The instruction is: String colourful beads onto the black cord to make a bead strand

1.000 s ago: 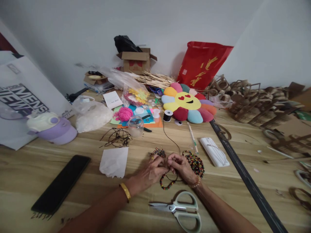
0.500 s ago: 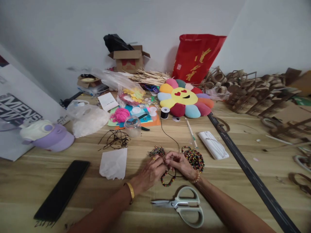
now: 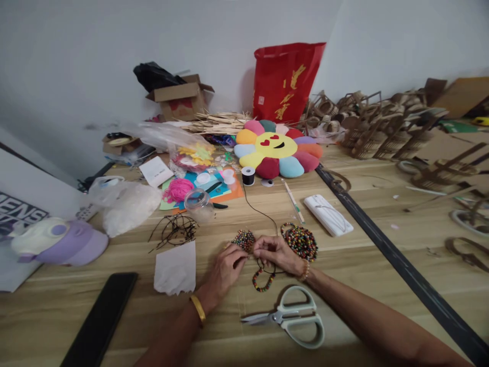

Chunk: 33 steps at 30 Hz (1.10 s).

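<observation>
My left hand and my right hand meet at the middle of the wooden table, fingers pinched on a thin black cord. A short strand of coloured beads hangs from the cord just below my fingers. The cord runs back to a black spool. A small heap of coloured beads lies by my left fingertips. A bigger pile of beaded loops sits beside my right hand.
Scissors lie just in front of my hands. White paper, a black cord tangle, a glass jar, a black phone, a white case and a flower cushion surround them. A dark rail crosses the right side.
The view has swung so everything sits further left and a little higher. My hands stay together on the cord and beads, with only small finger movement.
</observation>
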### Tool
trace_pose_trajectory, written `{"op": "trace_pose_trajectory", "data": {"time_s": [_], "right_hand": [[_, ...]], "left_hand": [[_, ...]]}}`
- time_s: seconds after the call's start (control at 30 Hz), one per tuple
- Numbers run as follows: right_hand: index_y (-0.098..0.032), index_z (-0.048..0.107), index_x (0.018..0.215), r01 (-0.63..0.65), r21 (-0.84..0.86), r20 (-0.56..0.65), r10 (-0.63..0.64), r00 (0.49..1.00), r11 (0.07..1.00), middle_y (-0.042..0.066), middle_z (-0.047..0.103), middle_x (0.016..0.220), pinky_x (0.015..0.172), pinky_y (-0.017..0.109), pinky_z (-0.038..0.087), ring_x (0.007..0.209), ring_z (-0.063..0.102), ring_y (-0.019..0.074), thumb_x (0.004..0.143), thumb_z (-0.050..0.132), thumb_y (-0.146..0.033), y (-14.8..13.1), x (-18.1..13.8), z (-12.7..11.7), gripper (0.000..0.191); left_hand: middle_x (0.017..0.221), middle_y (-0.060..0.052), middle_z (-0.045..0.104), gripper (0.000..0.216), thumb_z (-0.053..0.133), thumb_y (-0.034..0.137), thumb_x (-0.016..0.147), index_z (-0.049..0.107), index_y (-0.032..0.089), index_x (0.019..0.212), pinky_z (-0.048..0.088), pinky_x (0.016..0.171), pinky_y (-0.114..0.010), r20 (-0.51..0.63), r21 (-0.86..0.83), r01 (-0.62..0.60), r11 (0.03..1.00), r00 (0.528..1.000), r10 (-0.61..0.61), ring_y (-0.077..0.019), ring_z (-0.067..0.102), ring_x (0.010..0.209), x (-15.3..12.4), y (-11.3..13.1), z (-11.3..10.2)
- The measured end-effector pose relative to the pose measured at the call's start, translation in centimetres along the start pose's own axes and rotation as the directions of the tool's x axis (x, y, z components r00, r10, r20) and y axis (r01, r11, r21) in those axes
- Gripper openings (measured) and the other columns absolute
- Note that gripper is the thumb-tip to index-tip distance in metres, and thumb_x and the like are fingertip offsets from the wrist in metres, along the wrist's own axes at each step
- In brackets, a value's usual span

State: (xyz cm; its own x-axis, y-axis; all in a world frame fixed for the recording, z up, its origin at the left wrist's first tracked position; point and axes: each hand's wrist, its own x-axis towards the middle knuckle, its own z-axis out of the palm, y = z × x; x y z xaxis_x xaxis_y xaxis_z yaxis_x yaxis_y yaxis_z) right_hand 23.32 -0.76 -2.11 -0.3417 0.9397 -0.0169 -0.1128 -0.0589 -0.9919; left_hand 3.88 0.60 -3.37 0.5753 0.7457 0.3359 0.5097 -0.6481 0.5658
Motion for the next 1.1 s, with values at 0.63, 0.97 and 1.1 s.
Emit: {"op": "trace_pose_trajectory", "data": {"time_s": [0.63,0.97,1.1], "right_hand": [[-0.014,0.060,0.079,-0.023,0.041,-0.011,0.023,1.000,0.999,-0.005,0.054,0.056,0.041,0.015,0.040,0.043,0.047,0.0048,0.073,0.071,-0.044,0.1,0.0,-0.1,0.033],[-0.014,0.060,0.075,-0.034,-0.032,-0.023,0.034,0.999,0.999,-0.004,0.054,0.058,0.044,0.017,0.043,0.047,0.048,0.0060,0.073,0.070,-0.046,0.4,0.0,0.1,0.034],[-0.014,0.060,0.074,-0.021,-0.078,-0.020,0.019,1.000,0.997,-0.003,0.052,0.060,0.045,0.018,0.041,0.048,0.046,0.0065,0.076,0.067,-0.047,0.5,-0.2,0.3,0.033]], "left_hand": [[0.084,-0.004,0.060,0.016,0.053,0.014,0.088,0.067,0.020,0.092,0.047,0.075,-0.033,0.103,0.210,-0.108,0.972,0.991,0.088,-0.0187,0.055,0.082,0.3,1.4,-0.2],[0.087,-0.005,0.061,0.017,0.050,0.014,0.090,0.067,0.017,0.090,0.049,0.075,-0.032,0.074,0.132,-0.010,0.991,0.997,0.001,-0.0178,0.056,0.083,-0.2,0.6,-0.2],[0.090,-0.006,0.061,0.018,0.049,0.013,0.089,0.066,0.017,0.095,0.050,0.076,-0.032,0.049,0.106,0.002,0.994,0.999,-0.008,-0.0177,0.057,0.084,-0.3,0.3,-0.2]]}}
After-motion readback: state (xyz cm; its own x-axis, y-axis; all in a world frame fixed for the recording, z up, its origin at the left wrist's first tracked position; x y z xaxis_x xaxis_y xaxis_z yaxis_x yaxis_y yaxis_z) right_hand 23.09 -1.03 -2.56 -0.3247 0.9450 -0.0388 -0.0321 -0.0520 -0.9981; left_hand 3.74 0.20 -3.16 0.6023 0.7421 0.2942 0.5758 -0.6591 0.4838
